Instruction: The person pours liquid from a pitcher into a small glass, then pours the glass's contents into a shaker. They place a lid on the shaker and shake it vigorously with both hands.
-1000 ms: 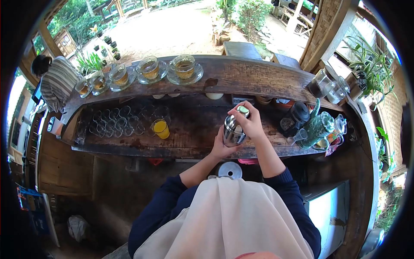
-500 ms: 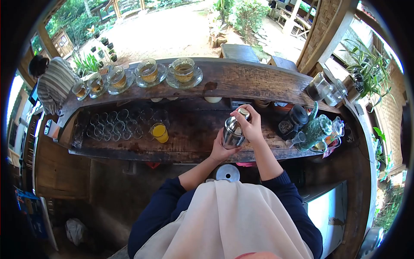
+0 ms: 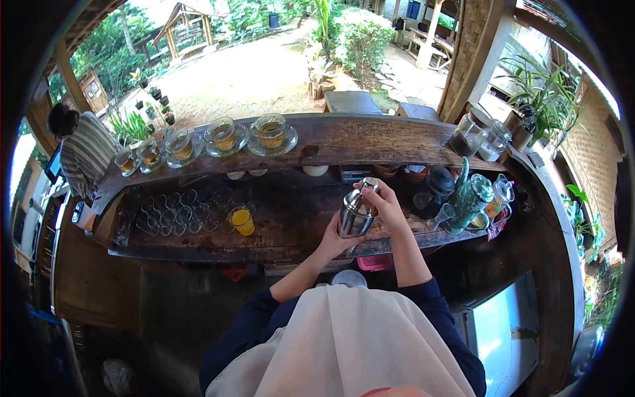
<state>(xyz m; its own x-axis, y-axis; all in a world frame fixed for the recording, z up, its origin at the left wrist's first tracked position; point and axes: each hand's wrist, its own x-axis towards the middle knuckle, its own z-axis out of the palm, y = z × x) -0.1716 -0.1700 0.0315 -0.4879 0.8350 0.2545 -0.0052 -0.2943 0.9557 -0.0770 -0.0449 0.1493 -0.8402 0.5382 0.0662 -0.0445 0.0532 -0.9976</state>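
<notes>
Here, at the far left, a person in a striped top (image 3: 84, 149) stands at the end of the wooden bar (image 3: 370, 135). Along its upper ledge sits a row of glass cups of tea on saucers (image 3: 225, 135). Below them, on the lower worktop (image 3: 291, 221), a cluster of empty glasses (image 3: 182, 208) stands just beside a glass of orange drink (image 3: 243, 220).

Right of that, the left hand (image 3: 333, 239) cups the lower body of a steel shaker (image 3: 354, 215) from beneath, with the fingers curled round it. The shaker is tilted over the worktop near its front edge. Whether it rests on the wood cannot be told. The right hand (image 3: 389, 208) lies over the shaker's shoulder, its fingertips closed on the small cap (image 3: 370, 183) at the top.

Further right, a black-lidded jar (image 3: 438, 185) and a green glass pitcher (image 3: 471, 197) stand close together on the worktop. Two glass jars (image 3: 471, 134) sit at the right end of the ledge, with a potted plant (image 3: 539, 92) beyond.
</notes>
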